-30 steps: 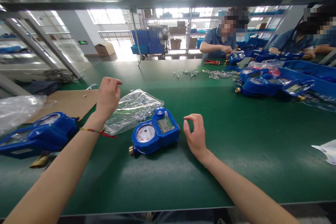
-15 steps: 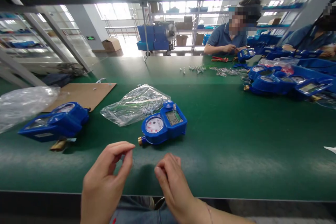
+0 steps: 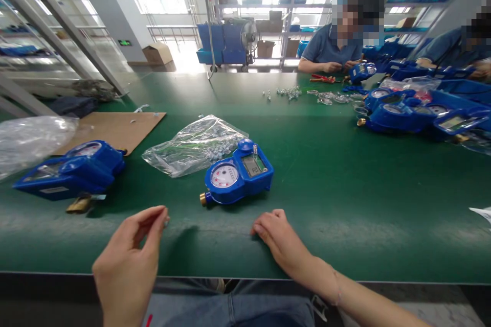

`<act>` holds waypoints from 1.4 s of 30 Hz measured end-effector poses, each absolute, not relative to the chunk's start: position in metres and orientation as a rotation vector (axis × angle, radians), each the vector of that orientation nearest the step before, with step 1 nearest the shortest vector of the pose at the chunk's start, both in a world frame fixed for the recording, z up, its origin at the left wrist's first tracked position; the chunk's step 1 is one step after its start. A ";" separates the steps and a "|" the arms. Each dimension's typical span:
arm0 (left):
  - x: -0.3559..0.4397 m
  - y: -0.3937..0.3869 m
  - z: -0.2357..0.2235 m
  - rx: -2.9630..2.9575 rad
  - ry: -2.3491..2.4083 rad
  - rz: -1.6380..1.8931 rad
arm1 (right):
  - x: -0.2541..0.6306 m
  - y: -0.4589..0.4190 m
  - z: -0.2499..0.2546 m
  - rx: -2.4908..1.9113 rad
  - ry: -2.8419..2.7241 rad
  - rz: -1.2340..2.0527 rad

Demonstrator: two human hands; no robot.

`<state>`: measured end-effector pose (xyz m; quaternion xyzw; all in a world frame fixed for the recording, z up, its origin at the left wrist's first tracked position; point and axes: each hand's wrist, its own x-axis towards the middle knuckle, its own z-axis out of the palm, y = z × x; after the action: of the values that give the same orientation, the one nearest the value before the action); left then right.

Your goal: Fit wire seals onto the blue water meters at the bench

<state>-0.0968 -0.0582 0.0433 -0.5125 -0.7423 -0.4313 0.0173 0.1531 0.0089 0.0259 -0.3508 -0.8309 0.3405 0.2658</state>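
My left hand [image 3: 128, 255] is raised over the front of the green bench, thumb and fingers pinched on a small pale piece [image 3: 166, 222], like a seal. A faint thin wire seems to run from it toward my right hand [image 3: 278, 237], whose fingers are closed low over the bench, apparently on the wire's other end. Just beyond both hands lies a blue water meter [image 3: 240, 173] with a round dial, a small display and a brass threaded end; neither hand touches it. Another blue meter [image 3: 76, 171] lies tilted at the left, with a brass fitting below it.
A clear bag [image 3: 184, 150] of small pale pieces lies behind the near meter. Cardboard [image 3: 126, 125] and a plastic bag [image 3: 34, 138] are at the left. More meters [image 3: 406, 112] pile up at the right. Across the bench, two people work near red-handled pliers [image 3: 322, 78] and loose small parts.
My hands have moved apart, the left one leftward and the right one rightward, with the thin wire seeming to stretch between them. The view has tilted slightly down. The near meter remains in place.
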 end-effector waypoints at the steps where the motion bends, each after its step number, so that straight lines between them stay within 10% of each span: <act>1: -0.095 -0.057 0.041 -1.670 -2.280 -1.273 | 0.161 0.015 0.026 -0.950 -2.272 0.893; 7: -0.030 -0.042 0.040 -2.372 -1.999 -1.369 | 0.173 0.039 0.031 -0.863 -2.320 1.005; 42: -0.004 0.029 0.114 -2.081 -1.314 -0.445 | 0.208 0.097 0.023 -0.944 -1.784 1.300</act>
<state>-0.0038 0.0291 0.1140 -0.7898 -0.4986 -0.1688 0.3150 0.2077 0.0965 0.0230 -0.3667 -0.6927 0.5048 0.3619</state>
